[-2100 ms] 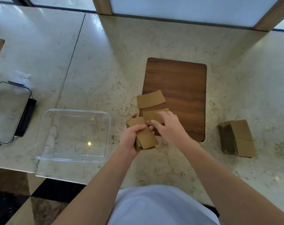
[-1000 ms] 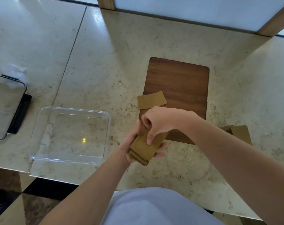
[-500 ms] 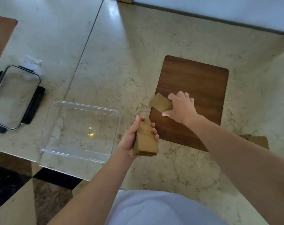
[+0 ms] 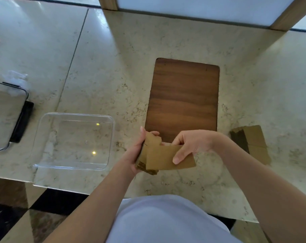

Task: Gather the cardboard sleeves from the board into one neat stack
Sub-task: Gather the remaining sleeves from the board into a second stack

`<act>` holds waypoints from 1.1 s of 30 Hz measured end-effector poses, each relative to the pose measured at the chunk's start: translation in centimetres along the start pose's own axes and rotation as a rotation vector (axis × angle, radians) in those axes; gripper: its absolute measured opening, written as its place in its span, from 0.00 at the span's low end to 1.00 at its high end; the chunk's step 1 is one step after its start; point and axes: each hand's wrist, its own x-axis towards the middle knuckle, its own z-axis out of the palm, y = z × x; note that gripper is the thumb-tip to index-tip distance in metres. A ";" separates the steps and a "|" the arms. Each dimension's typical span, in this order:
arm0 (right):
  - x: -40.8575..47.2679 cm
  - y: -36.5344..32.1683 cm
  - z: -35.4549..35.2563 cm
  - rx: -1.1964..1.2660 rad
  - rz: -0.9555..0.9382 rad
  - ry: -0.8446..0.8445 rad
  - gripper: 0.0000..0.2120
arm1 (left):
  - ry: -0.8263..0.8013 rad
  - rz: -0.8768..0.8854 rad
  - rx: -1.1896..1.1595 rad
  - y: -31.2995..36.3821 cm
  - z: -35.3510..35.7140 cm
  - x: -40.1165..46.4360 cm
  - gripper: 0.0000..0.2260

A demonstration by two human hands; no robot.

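Head view shows the right hand's fingers (image 4: 179, 156) curled over a single cardboard sleeve (image 4: 171, 157), thumb on top, pinching it crosswise against the stack (image 4: 146, 155), which the left hand (image 4: 137, 151) grips from the side with fingers wrapped round its far edge. Both hands hover above the bench (image 4: 113, 67), just in front of the near edge of the wooden board (image 4: 183, 97). No sleeves lie on the board, so the gathering looks nearly done; what remains, judging from the skewed top sleeve, is turning it into line and squaring the edges. A separate cardboard bundle (image 4: 252, 142) sits to the right, and a clear tray (image 4: 43, 123) to the left.
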 end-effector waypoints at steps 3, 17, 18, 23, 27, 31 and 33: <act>-0.5 -1.6 1.0 -0.392 0.136 -0.019 0.11 | -0.086 -0.081 0.173 -0.9 0.9 -0.4 0.29; -0.7 2.4 4.1 -0.163 -0.271 0.687 0.16 | -0.257 -0.185 0.052 -4.0 3.7 -1.1 0.38; -0.9 2.7 4.3 -0.144 -0.285 0.648 0.18 | -0.273 -0.181 0.059 -4.4 3.9 -1.0 0.39; -3.2 4.8 4.7 -0.189 -0.268 0.632 0.30 | -0.266 -0.043 0.095 -6.1 6.7 -0.1 0.33; -5.3 6.1 6.7 -0.072 -0.341 0.837 0.48 | -0.145 0.011 0.074 -6.1 10.3 1.4 0.38; -6.4 7.9 9.0 -0.413 -0.329 0.991 0.56 | -0.116 -0.032 0.055 -5.9 12.5 2.6 0.33; -6.8 8.3 9.0 -0.504 -0.311 1.126 0.51 | -0.101 -0.035 0.037 -6.0 13.1 2.9 0.30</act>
